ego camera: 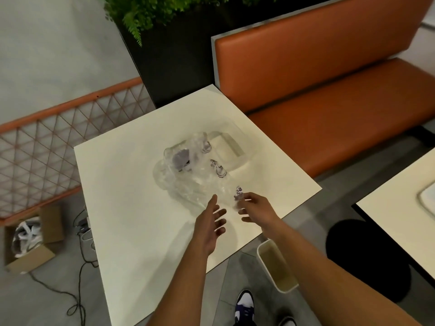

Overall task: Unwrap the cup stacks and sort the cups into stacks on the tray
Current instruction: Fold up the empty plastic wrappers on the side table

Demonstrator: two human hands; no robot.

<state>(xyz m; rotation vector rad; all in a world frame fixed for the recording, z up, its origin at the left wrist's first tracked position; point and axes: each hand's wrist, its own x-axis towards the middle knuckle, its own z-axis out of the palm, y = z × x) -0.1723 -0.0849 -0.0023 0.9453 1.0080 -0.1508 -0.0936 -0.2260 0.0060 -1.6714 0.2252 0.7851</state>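
The wrapped cup stacks [188,170] lie mid-worktop [122,196], their far end overlapping the pale tray [226,149]. The right hand [255,207] pinches the clear wrapper's near end. Just beside it, the left hand [210,222] hovers released, fingers spread.

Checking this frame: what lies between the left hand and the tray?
In the head view, the wrapped cup stacks lie on the table, filling the stretch between the open left hand and the tray.

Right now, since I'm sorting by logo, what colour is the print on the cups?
Purple print on the clear cups, seen best in the head view.
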